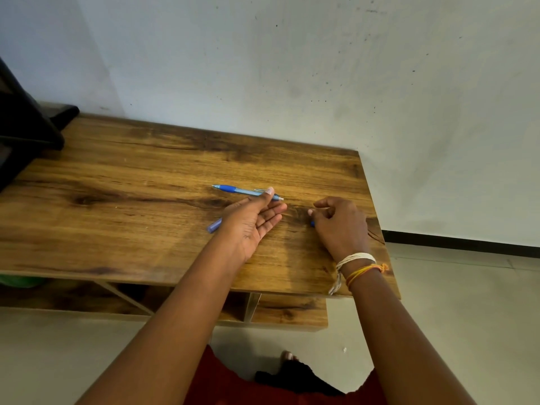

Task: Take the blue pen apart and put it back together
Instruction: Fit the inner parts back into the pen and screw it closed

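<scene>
Head view of a wooden table (146, 217) set against a pale wall (321, 68); all positions are given relative to the blue pen (242, 190). The pen lies flat on the tabletop near its middle, tip pointing left and clicker end pointing right.

The left hand (252, 222) reaches in from the near side of the pen, palm turned up and toward the right, fingers straight and loosely apart. Its thumb tip lies over the pen's right end; whether it touches the barrel cannot be told. It grips nothing.

The right hand (339, 222) rests on the table to the right of the pen and nearer the viewer, knuckles up, fingers curled inward. A small blue piece (312, 223) shows at the edge of these fingers; most of it is hidden, so neither its identity nor whether it is pinched can be made out.

A translucent violet-blue piece (214, 225) lies on the near side of the pen, partly covered by the left hand; its full length is hidden.

Count: one pen, two partly hidden blue pieces, two hands. Thread bands (355, 266) circle the right wrist. A dark object (26, 124), cut off by the frame, stands far left of the pen.
</scene>
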Demonstrator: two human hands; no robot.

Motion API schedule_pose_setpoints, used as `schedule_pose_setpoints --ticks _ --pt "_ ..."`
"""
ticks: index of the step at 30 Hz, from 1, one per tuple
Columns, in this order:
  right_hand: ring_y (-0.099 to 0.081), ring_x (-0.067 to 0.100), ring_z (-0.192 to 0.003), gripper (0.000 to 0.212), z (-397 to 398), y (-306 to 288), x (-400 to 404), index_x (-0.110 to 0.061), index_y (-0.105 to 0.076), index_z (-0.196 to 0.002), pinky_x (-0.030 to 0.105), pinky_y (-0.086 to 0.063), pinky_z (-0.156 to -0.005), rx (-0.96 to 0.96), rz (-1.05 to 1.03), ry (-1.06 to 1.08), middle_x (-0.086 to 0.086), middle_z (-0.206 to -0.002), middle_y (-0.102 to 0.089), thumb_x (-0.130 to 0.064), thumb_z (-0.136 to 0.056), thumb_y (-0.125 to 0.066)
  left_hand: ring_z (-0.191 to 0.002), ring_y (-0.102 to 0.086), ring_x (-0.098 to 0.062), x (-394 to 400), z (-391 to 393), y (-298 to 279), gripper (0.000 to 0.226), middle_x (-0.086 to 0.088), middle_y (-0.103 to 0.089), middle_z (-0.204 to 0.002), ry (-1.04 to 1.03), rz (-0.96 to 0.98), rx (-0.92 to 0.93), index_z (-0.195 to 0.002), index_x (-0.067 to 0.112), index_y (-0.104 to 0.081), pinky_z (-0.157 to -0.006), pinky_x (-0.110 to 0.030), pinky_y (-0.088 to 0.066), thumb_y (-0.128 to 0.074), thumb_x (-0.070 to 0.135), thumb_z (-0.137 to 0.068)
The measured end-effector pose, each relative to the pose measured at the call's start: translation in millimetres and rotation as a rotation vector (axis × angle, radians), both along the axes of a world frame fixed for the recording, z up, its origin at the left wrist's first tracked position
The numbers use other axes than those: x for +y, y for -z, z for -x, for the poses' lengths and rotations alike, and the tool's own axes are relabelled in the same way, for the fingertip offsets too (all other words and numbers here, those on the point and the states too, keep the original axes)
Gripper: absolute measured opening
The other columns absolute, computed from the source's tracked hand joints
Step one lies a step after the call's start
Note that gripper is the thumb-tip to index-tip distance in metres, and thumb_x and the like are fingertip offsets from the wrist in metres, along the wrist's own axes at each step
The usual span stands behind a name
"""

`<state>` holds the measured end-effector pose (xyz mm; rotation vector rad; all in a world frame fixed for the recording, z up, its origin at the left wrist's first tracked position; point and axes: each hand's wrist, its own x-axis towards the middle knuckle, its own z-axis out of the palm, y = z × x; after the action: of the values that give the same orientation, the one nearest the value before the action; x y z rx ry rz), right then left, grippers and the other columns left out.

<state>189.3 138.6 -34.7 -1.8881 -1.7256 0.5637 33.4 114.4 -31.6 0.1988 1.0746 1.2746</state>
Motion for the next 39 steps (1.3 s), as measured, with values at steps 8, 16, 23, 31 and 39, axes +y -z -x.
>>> schedule_pose_setpoints --ticks 8,16,23,31,39 --pt "-0.065 0.015 -0.081 0.014 2 6 1 -0.016 -0.075 -0.097 0.028 -0.053 -0.070 -0.054 -0.026 0.007 0.001 -0.091 -0.073 -0.024 -0.088 -0.068 -0.069 -0.073 -0.014 -1 1 0 0.007 -0.008 -0.074 -0.071 -0.001 -0.005 0.008 -0.085 0.006 -0.067 -0.071 -0.026 -0.059 -0.067 0.013 -0.086" --pt "-0.067 0.002 -0.076 0.010 12 -3 -1 -0.016 -0.074 -0.093 0.011 -0.052 -0.068 0.342 -0.196 -0.132 -0.007 -0.084 -0.072 -0.017 -0.083 -0.074 -0.074 -0.074 -0.016 0 0 2 0.009 -0.010 -0.075 -0.078 -0.020 -0.024 -0.010 -0.090 0.006 -0.066 -0.071 -0.026 -0.060 -0.067 0.013 -0.085" --pt "-0.067 -0.007 -0.082 0.017 21 -4 -4 -0.014 -0.076 -0.098 0.007 -0.050 -0.072 0.431 -0.151 -0.285 -0.014 -0.084 -0.071 -0.007 -0.083 -0.072 -0.076 -0.075 -0.019 1 1 4 0.011 -0.010 -0.076 -0.077 -0.008 -0.066 -0.027 -0.092 0.006 -0.066 -0.066 -0.026 -0.060 -0.067 0.014 -0.085" --pt "-0.071 0.005 -0.083 0.016 21 -3 -5 -0.017 -0.076 -0.093 0.020 -0.057 -0.075 0.508 -0.170 -0.246 -0.007 -0.086 -0.075 -0.007 -0.082 -0.074 -0.076 -0.074 -0.017 1 2 3 0.007 -0.009 -0.076 -0.076 0.003 -0.087 -0.030 -0.088 0.007 -0.066 -0.067 -0.024 -0.059 -0.067 0.014 -0.085" --pt "-0.071 0.003 -0.083 0.015 20 -4 -5 -0.016 -0.076 -0.093 0.018 -0.056 -0.075 0.524 -0.185 -0.253 -0.007 -0.087 -0.075 -0.007 -0.081 -0.075 -0.073 -0.074 -0.015 0 1 2 0.006 -0.008 -0.076 -0.075 0.013 -0.101 -0.014 -0.088 0.008 -0.066 -0.069 -0.024 -0.059 -0.067 0.014 -0.086"
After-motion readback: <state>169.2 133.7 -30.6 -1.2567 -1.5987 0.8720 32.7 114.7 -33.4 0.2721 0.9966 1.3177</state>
